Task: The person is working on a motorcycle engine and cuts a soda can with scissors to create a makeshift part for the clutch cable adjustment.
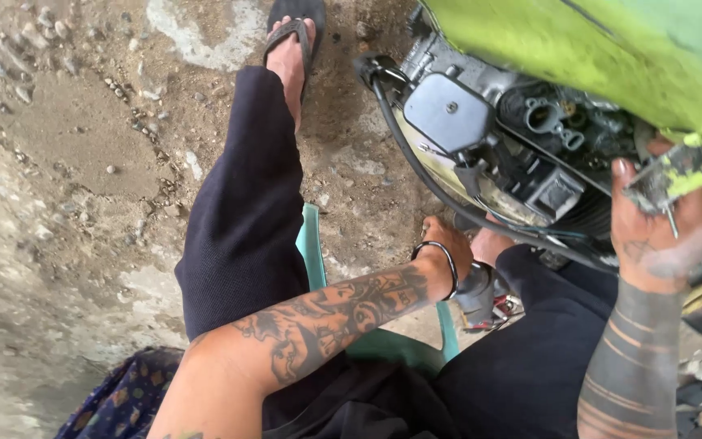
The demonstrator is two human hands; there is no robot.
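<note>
I sit on a green plastic chair (312, 244) beside a motorbike with a lime-green body panel (603, 49). My left hand (447, 244), with a black band on the wrist, reaches down under the engine and is closed on a grey cylindrical part (478, 293). My right hand (660, 228) is raised to the underside of the green panel, its palm pressed against a chipped green and metal edge piece (676, 172). The exposed engine parts (489, 130) and a black hose (416, 162) lie between the two hands.
The ground (67, 162) is rough concrete and dirt with small stones. My left leg in dark trousers (241, 211) stretches forward, ending in a foot in a black sandal (290, 41). Patterned cloth (123, 398) shows at the lower left.
</note>
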